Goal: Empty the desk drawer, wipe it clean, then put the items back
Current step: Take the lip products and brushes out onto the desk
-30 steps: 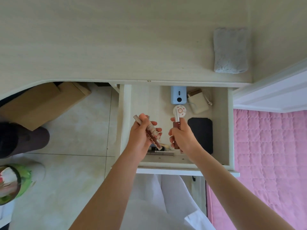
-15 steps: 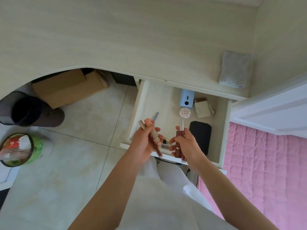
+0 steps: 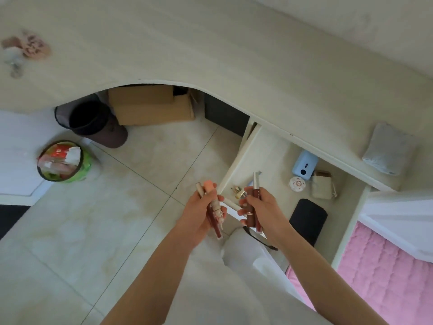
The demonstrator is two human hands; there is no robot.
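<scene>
A: Where do the tubes sit relative to the table?

B: The left hand [image 3: 206, 216] grips a bundle of lip tubes [image 3: 214, 215], long axes pointing up and away; the right hand [image 3: 257, 209] grips darker tubes [image 3: 254, 207], likewise upright. Both are lifted clear of the open drawer [image 3: 243, 160]. The bare table [image 3: 164, 43] lies ahead and left, nearer the left hand.

A: Their look?

B: Slim, reddish-brown, pale-capped; a few small items [image 3: 237, 191] remain inside.

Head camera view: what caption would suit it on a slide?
Both hands, left and right, hold lip-gloss tubes over the open drawer.
</scene>
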